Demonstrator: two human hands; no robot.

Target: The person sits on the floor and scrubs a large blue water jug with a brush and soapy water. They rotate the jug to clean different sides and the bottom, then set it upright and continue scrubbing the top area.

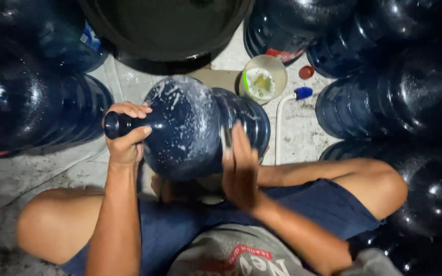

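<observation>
One large blue water jug (pixel 195 128), lying on its side across our lap at the centre of view, neck pointing to nine o'clock, base to three o'clock.

Hands: our left hand (pixel 126 135) is wrapped tight around the jug's neck, just behind the mouth. Our right hand (pixel 239 166) lies flat and open against the jug's shoulder at about five o'clock of the body, fingers spread; it is blurred, so we cannot tell whether it holds a cloth or sponge.

Handling, as we judge it: the wall is stiff plastic, streaked with white suds and wet, so likely slippery under the palm. It looks empty and therefore fairly light but bulky. The narrow neck gives the surest grip; the ribbed barrel gives a second bearing surface.

Surroundings: small pale bowl (pixel 263 77) of soapy matter at one o'clock; white hose with a blue tip (pixel 303 93) beside it at two o'clock; red cap (pixel 306 72) close by; dark basin (pixel 164 25) at twelve o'clock; further blue jugs (pixel 395 102) ringed about on the concrete floor (pixel 6 174).
</observation>
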